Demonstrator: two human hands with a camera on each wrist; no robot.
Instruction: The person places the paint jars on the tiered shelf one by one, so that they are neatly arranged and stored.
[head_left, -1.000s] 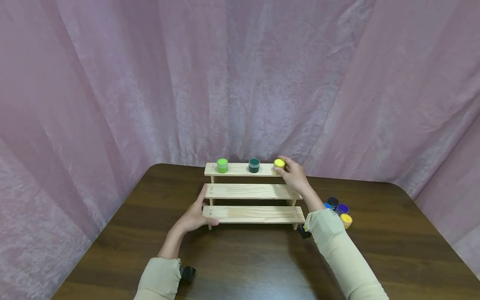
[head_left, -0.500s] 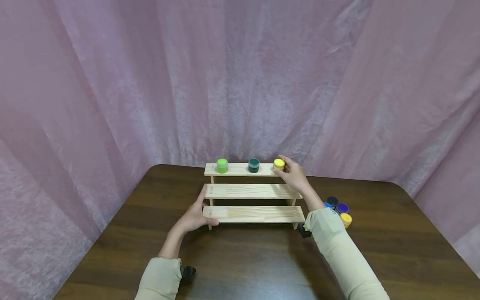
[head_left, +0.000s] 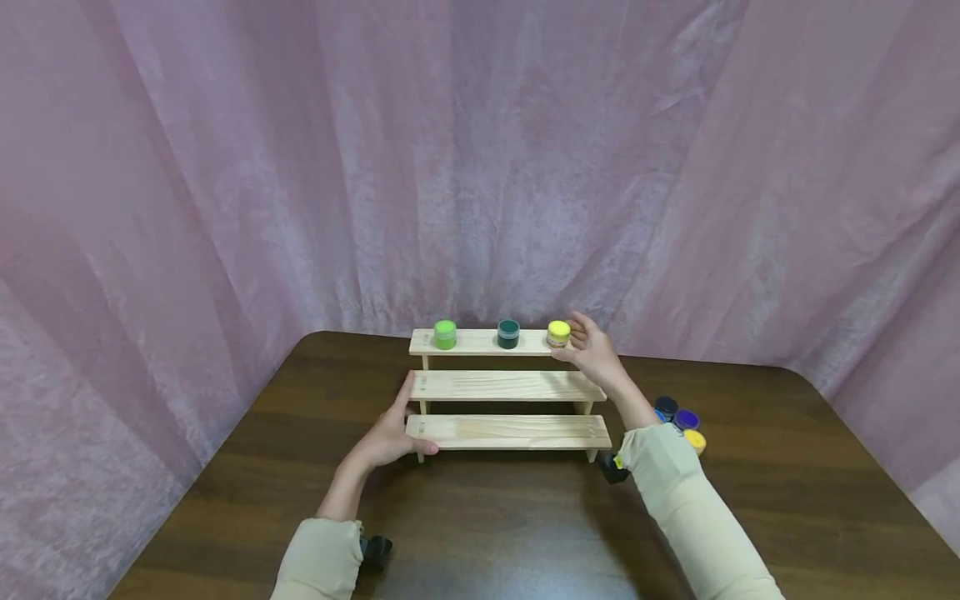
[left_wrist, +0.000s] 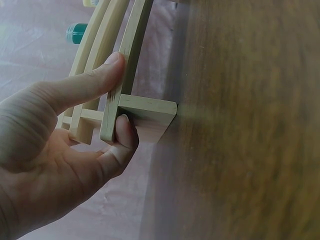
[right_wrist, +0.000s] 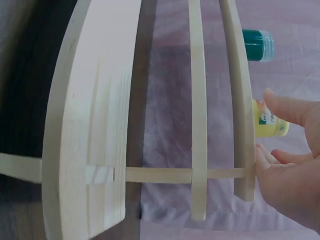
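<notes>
Right hand (head_left: 595,352): fingers apart, yellow jar (head_left: 558,334) beside tips | left hand (head_left: 386,435): clamped on rack (head_left: 502,385) | best: back off without nudging

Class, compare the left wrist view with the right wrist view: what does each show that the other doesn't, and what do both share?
Only left wrist: the left hand, thumb on the front shelf.
Only right wrist: the right hand beside the yellow jar, with its printed label.
Both: the wooden stand, dark green jar and pink curtain. A yellow sliver atop the left wrist view is probably the yellow jar.
</notes>
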